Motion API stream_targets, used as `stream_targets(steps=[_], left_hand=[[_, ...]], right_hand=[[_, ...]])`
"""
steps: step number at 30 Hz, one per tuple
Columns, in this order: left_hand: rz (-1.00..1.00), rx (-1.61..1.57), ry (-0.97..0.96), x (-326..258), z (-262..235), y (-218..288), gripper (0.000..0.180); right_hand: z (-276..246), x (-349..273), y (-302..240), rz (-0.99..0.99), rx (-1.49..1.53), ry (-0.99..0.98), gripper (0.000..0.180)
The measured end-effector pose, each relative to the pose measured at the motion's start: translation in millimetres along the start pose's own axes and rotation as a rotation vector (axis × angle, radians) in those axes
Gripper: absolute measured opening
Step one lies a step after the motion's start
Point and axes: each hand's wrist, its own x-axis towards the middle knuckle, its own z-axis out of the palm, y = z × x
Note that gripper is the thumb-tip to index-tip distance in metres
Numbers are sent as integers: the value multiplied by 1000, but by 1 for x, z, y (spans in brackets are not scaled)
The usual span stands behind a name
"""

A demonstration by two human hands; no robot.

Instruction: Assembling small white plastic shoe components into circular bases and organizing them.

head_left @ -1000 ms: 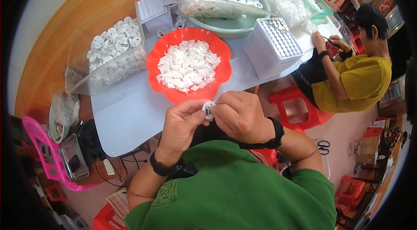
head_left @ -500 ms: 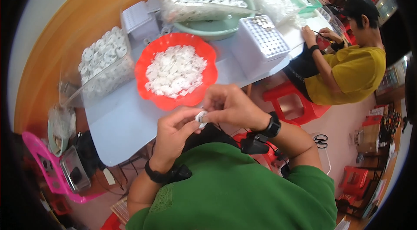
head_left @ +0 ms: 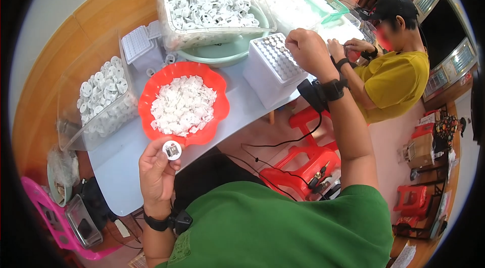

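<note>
My left hand (head_left: 155,174) pinches a small round white plastic part (head_left: 172,150) by its edge, near the front of the table. Dark and metallic bits show in the part's open face. Out to the right, my right hand (head_left: 310,53) is closed, its fingertips down at the far right corner of a white box (head_left: 268,81). Rows of small round silver pieces (head_left: 279,55) fill the top of that box. Whatever those fingertips hold is hidden. Between my hands, toward the back, a red scalloped bowl (head_left: 145,97) carries a heap of small white pieces (head_left: 184,106).
A clear bin (head_left: 65,125) of round white parts stands left, another clear bin (head_left: 212,36) rests over a pale green basin (head_left: 242,55). A co-worker in a yellow shirt (head_left: 399,86) sits at right. Red stools (head_left: 298,172) and black cables (head_left: 273,144) lie below the table edge.
My hands, together before, have parted. The left has kept the round part and moved left; the right has gone out to the right, over the box of silver pieces. The view has shifted.
</note>
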Motion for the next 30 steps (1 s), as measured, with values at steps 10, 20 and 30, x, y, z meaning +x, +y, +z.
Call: stream_targets(steps=[10,20,30], left_hand=[[-11,23,15,0,3,-1,31],[-65,-9,-106,4,6,-10,32],[-87,37,-118,-1,30,-20,26]], right_hand=[[21,-1,-3,-59,-31,40,11],[-21,-25,-46,7,258,-4,5],[44,-108,-170,-539,658,118,17]])
